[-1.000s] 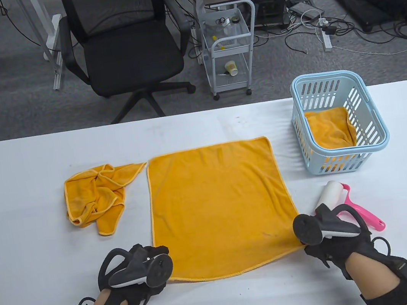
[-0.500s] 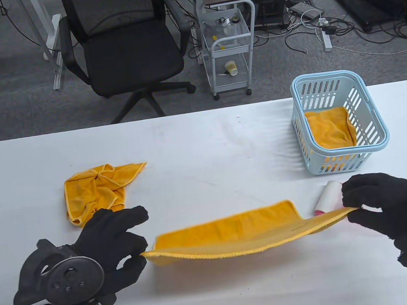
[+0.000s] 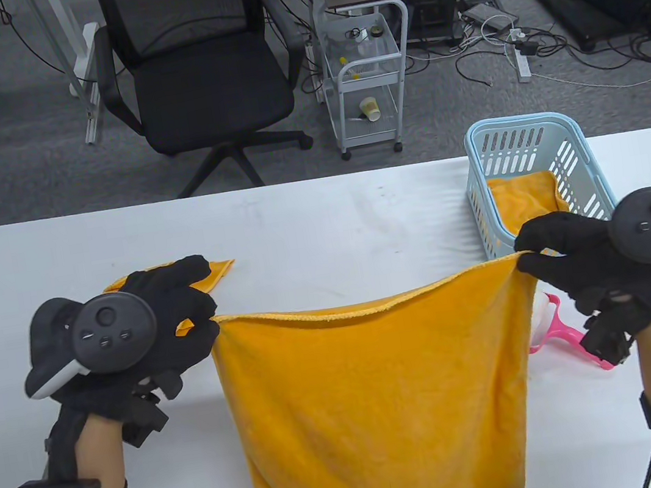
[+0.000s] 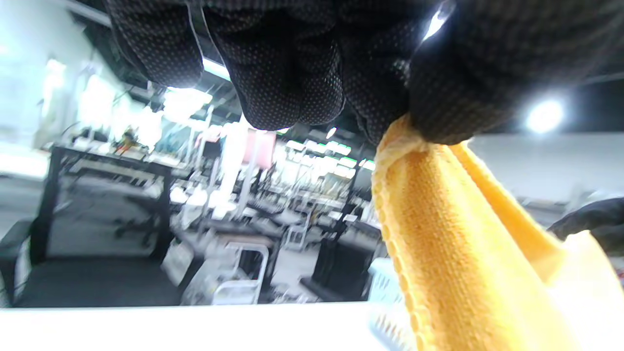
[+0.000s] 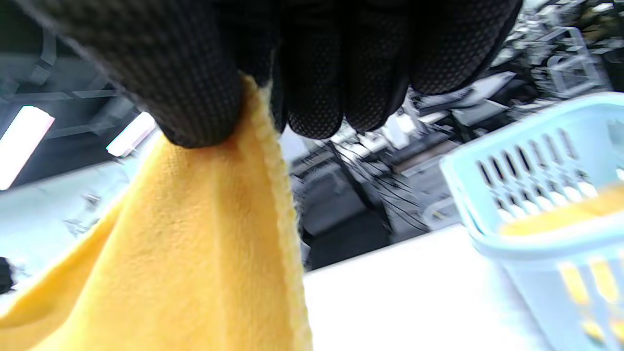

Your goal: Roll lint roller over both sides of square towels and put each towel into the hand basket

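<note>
Held towel: orange square terry towel (image 3: 376, 409) with a stitched hem, hanging above the near middle of the white table (image 3: 322, 220).
Left hand (image 3: 171, 324): pinches its left top corner.
Right hand (image 3: 562, 256): pinches its right top corner.
Basket: pale blue slotted plastic hand basket (image 3: 581, 179), far right, with a folded orange towel (image 3: 525, 197) inside.
Lint roller: pink handle (image 3: 565, 335), near right, mostly hidden.
Crumpled towel (image 3: 215, 270): far left, behind the left hand.

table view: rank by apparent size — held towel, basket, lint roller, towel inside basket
1. Held orange towel, though it hangs nearer the camera.
2. Light blue basket.
3. Towel in the basket.
4. Pink lint roller, mostly hidden; unsure against 3.
</note>
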{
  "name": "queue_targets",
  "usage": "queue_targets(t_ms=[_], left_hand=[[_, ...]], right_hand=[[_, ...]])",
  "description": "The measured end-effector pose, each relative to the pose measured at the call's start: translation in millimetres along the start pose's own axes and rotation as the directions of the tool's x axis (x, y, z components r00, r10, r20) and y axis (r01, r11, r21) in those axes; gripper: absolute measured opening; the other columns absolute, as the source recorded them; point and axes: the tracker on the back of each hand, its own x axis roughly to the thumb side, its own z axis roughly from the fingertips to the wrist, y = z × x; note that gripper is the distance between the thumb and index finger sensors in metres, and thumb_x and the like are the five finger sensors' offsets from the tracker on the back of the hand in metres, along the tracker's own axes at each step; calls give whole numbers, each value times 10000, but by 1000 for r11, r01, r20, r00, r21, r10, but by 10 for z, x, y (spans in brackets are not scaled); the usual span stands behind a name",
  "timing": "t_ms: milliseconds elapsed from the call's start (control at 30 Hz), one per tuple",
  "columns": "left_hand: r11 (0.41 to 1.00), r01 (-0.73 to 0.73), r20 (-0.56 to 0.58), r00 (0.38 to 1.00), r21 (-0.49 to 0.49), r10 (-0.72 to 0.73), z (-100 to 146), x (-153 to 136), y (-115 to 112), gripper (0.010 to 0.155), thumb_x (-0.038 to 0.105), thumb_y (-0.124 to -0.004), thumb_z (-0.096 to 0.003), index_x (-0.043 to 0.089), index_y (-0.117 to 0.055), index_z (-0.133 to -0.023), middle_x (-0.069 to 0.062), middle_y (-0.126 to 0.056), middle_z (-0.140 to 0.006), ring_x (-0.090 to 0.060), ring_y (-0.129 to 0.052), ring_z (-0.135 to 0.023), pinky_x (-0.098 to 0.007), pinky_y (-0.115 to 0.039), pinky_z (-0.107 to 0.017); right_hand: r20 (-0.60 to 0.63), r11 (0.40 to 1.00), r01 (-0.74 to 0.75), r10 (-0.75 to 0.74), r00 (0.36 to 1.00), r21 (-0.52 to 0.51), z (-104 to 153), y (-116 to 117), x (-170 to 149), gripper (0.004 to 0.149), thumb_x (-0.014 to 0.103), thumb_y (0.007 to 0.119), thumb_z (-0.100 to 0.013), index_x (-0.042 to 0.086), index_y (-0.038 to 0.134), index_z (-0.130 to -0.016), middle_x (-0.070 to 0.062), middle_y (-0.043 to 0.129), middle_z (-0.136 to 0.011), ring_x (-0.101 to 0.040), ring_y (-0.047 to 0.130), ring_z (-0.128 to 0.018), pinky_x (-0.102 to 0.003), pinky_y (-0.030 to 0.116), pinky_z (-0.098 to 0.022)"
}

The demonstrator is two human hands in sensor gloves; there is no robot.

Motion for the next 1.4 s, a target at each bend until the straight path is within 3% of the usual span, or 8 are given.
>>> queue_targets(t_ms=[200,367,533,633,733,900,1100,1400], left_hand=[[976,7,-182,982,-220,-48,-451,-437,-1086,380,498,-871,-465,308,-854,-794,-6,-689,-1153,-328,-824,-1009,-677,-603,-745],[954,38,-312,941,-296,-134,-729,-649,-1664,382,489,-866,-467,300,-845,-799,-19,-669,-1152,-323,-836,-983,-664,-613,-741],[988,57,-463,879,-143,-117,-893,-734,-1841,485,476,-832,-485,285,-764,-925,-61,-542,-1190,-338,-802,-995,-636,-616,-743],[982,59,-439,889,-177,-133,-911,-714,-1913,564,507,-822,-480,277,-717,-984,-72,-540,-1187,-348,-794,-993,-634,-617,-738],[962,129,-356,911,-239,-210,-852,-640,-1965,515,512,-819,-477,321,-760,-952,-34,-622,-1163,-335,-821,-984,-626,-634,-734],[927,103,-234,952,-360,-197,-736,-480,-2213,463,502,-812,-480,357,-801,-920,36,-745,-1108,-303,-875,-955,-621,-657,-728],[869,110,-232,941,-483,-248,-773,-445,-2555,497,540,-782,-477,351,-787,-936,43,-721,-1117,-313,-846,-961,-632,-640,-726],[892,44,-348,911,-449,-220,-943,-619,-2593,597,564,-766,-470,340,-669,-1015,-39,-561,-1180,-372,-678,-1077,-646,-563,-748]], right_hand=[[-217,975,-181,206,954,130,-387,993,-238,405,383,896,-515,156,892,-850,-145,840,-941,-440,846,-851,-625,722,-592],[-361,942,-310,335,870,128,-572,1424,-263,416,396,881,-516,154,891,-854,-144,854,-924,-431,878,-815,-604,750,-568],[-479,908,-420,370,796,3,-643,1606,-179,520,439,827,-524,113,839,-930,-189,825,-940,-450,885,-793,-598,769,-540],[-411,848,-528,463,785,-53,-635,1665,-45,529,435,827,-522,122,820,-948,-184,813,-953,-447,876,-805,-601,763,-548],[-327,838,-546,515,792,-3,-612,1739,-25,517,431,822,-525,145,813,-956,-168,809,-963,-441,867,-820,-601,754,-562],[-80,849,-413,461,884,328,-623,2155,-53,505,390,811,-541,169,775,-994,-159,761,-1014,-445,804,-888,-618,711,-600],[-107,796,-390,487,867,463,-671,2558,-195,516,413,776,-552,165,770,-1004,-166,755,-1024,-454,801,-897,-626,705,-606],[-232,838,-303,439,868,453,-951,2589,-344,626,441,740,-558,125,605,-1082,-190,554,-1109,-477,591,-1008,-665,606,-650]])
